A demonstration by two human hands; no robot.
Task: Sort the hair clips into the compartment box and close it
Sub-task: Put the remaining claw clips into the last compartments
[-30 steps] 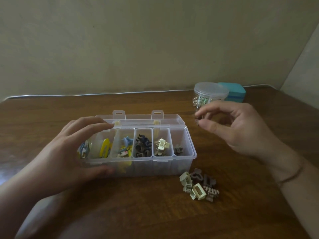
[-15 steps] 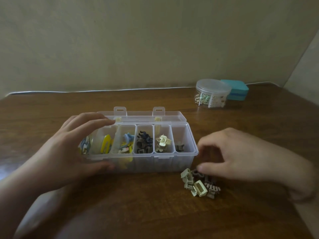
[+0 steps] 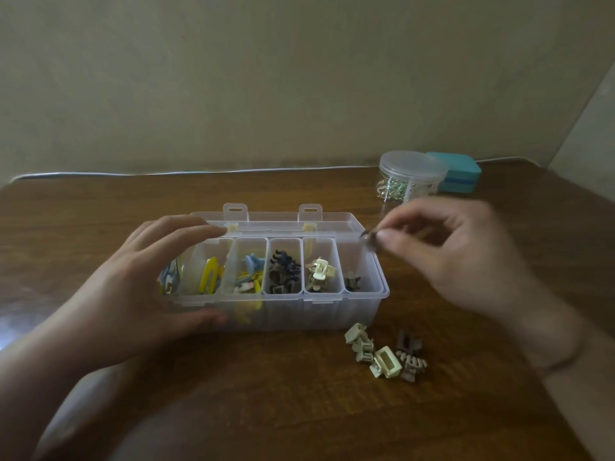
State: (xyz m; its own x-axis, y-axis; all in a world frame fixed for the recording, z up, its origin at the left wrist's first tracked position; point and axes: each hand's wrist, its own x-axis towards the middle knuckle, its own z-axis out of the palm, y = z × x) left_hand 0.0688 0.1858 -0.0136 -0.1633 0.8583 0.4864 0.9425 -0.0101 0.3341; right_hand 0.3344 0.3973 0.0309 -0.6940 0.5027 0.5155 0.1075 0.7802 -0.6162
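A clear plastic compartment box [image 3: 319, 312] stands open on the wooden table, its lid [image 3: 276, 218] folded back. Its compartments hold sorted hair clips: yellow and patterned ones at the left, blue, dark, cream, and one brown clip [image 3: 352, 283] in the rightmost. My left hand [image 3: 149, 284] grips the box's left end, fingers over the back rim and thumb on the front wall. My right hand [image 3: 466, 257] pinches a small brown clip [image 3: 370, 242] above the rightmost compartment. A loose pile of cream and brown clips [image 3: 386, 356] lies in front of the box's right corner.
A round clear jar [image 3: 411, 176] with a lid, holding small metal pieces, stands at the back right. A teal box [image 3: 461, 176] sits right behind it. The wall runs along the table's far edge.
My right hand went down to the loose pile, picked up a brown clip, and rose with it to above the rightmost compartment. The left hand stayed on the box.
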